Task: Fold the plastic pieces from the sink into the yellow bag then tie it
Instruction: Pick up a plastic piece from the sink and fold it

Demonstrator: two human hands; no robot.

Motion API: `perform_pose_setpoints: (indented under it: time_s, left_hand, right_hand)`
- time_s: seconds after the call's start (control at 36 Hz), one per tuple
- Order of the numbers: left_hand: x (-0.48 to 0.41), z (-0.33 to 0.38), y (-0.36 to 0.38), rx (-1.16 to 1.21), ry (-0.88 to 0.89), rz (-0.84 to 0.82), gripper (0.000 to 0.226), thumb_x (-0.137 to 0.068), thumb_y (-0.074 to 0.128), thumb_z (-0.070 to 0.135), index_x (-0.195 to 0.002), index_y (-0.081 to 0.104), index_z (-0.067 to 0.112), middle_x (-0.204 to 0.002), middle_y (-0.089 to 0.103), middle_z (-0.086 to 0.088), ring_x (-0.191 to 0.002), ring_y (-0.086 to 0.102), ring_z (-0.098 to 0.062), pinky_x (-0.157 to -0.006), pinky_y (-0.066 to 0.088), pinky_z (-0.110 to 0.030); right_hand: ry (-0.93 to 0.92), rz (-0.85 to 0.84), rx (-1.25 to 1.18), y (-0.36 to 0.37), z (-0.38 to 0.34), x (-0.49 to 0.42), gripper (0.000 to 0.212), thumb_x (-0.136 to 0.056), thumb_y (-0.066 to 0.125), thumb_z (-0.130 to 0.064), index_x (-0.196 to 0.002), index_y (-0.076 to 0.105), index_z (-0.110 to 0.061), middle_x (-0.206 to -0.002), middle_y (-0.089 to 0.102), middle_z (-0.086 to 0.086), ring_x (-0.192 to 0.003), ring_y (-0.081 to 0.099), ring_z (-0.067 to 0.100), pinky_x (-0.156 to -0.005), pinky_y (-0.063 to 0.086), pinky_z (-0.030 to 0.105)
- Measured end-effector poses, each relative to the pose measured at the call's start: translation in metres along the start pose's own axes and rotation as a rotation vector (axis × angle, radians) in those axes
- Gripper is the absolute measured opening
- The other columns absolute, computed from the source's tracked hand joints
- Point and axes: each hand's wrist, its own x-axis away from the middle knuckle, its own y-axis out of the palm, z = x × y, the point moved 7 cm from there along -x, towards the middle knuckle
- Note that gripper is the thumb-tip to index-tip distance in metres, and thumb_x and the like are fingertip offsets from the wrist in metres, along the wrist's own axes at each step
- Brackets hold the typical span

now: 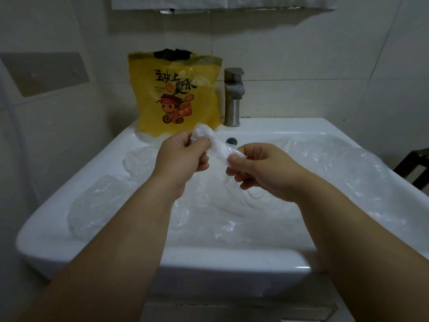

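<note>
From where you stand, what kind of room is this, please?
Most likely a bathroom or washroom. A white sink has a metal tap at its back, and the wall behind is covered in pale tiles.

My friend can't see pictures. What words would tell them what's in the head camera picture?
The left hand and right hand pinch a crumpled clear plastic piece between them over a white sink. Other pieces lie in the sink. A yellow bag with a cartoon print stands at the back, beside a metal tap.
</note>
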Motion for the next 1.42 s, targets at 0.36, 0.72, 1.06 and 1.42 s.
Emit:
perform_pose_setpoints:
  time_s: [0.36, 0.72, 1.06, 1.42]
  left_hand:
    - [0.005, 0.001, 0.013, 0.625, -0.26, -0.153, 0.017, -0.096, 0.055, 0.015, -0.081, 0.06, 0.01, -0.062, 0.06, 0.002, -0.052, 0.059, -0.003, -0.05, 0.051, -0.015]
    - [0.015, -0.01, 0.032, 0.055, -0.228, -0.356, 0.04, -0.093, 0.051, 0.051, -0.098, 0.071, 0.016, -0.079, 0.068, 0.002, -0.074, 0.061, -0.01, -0.066, 0.048, -0.024]
    - [0.005, 0.004, 0.02, 0.625, -0.171, -0.131, 0.022, -0.091, 0.059, 0.032, -0.107, 0.06, 0.018, -0.104, 0.068, -0.004, -0.087, 0.07, -0.014, -0.078, 0.056, -0.03]
    - [0.014, 0.003, 0.037, 0.379, -0.236, -0.346, 0.043, -0.102, 0.033, 0.043, -0.106, 0.068, 0.019, -0.099, 0.069, -0.001, -0.088, 0.067, -0.012, -0.078, 0.052, -0.028]
  right_hand:
    - [-0.048, 0.053, -0.085, -0.001, -0.006, 0.002, 0.014, -0.095, 0.057, -0.018, -0.087, 0.066, -0.01, -0.074, 0.068, 0.001, -0.065, 0.06, 0.01, -0.061, 0.051, 0.021]
    - [-0.078, 0.029, -0.059, 0.007, -0.005, 0.002, 0.015, -0.096, 0.055, -0.017, -0.088, 0.066, -0.01, -0.076, 0.067, 0.005, -0.066, 0.058, 0.012, -0.062, 0.05, 0.024]
    - [-0.035, -0.011, -0.245, 0.011, -0.006, 0.001, 0.016, -0.095, 0.055, -0.019, -0.091, 0.065, -0.008, -0.068, 0.068, -0.001, -0.059, 0.058, 0.009, -0.059, 0.052, 0.02]
    - [0.004, -0.135, -0.248, 0.022, -0.006, 0.005, 0.021, -0.096, 0.053, -0.015, -0.081, 0.064, -0.007, -0.067, 0.064, 0.003, -0.057, 0.054, 0.01, -0.057, 0.044, 0.022]
